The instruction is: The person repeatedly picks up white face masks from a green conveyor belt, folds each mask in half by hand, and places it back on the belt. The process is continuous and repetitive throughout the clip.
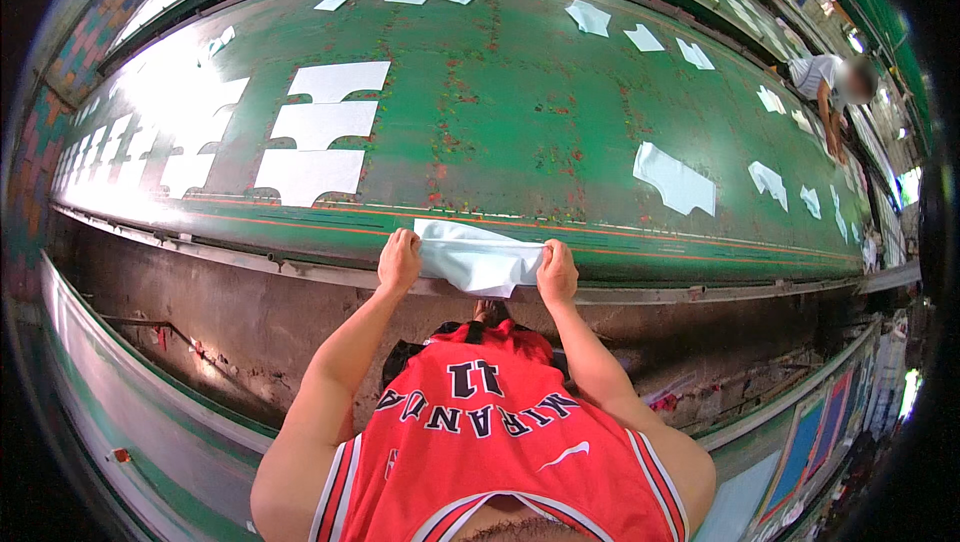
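Note:
A white cut fabric piece [480,260] is stretched between my two hands at the near edge of a long green table [510,129]. My left hand [400,260] pinches one upper corner, and my right hand [557,272] grips the other. The cloth sags in folds below a taut line and hangs over the table's metal edge rail. Beyond it, to the left, a column of white fabric panels [319,125] with curved cutouts lies flat. To the right rests a single loose, slightly rumpled fabric piece [675,178].
More flat panels [187,174] run in columns to the far left under bright glare. Loose pieces [589,18] are scattered along the far side and right end. Another person [821,84] leans over the table at the far right. Behind me is a second table [150,422].

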The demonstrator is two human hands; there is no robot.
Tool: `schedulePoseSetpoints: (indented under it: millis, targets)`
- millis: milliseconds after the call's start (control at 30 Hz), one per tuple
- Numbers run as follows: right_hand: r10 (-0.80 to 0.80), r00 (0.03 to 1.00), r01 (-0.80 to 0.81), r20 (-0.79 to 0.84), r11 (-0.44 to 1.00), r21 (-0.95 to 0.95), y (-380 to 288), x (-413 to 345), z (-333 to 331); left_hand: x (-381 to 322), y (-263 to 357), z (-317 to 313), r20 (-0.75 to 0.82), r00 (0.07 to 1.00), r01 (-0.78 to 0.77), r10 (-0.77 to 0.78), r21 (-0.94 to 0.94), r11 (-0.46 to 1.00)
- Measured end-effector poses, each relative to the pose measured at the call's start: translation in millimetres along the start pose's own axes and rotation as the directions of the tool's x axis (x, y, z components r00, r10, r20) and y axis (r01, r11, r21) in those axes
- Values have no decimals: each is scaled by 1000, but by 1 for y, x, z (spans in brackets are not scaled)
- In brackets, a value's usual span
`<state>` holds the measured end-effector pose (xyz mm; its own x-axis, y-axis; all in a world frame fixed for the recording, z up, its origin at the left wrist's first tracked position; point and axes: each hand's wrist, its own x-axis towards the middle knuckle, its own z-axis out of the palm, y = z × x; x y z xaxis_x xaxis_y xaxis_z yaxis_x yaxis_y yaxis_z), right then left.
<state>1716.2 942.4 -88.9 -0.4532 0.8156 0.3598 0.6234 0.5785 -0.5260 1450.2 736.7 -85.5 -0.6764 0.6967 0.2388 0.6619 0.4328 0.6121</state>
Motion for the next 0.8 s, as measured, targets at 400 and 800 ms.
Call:
schedulePoseSetpoints:
  millis: [400, 800]
  targets:
    - [18, 958, -131, 285, 915, 381, 24, 14, -11, 14, 1, -21, 263, 963, 183, -62, -465, 866]
    - [-38, 909, -274, 415, 696, 664, 5, 126, -83, 142, 72, -44, 400, 915, 272, 58, -717, 642]
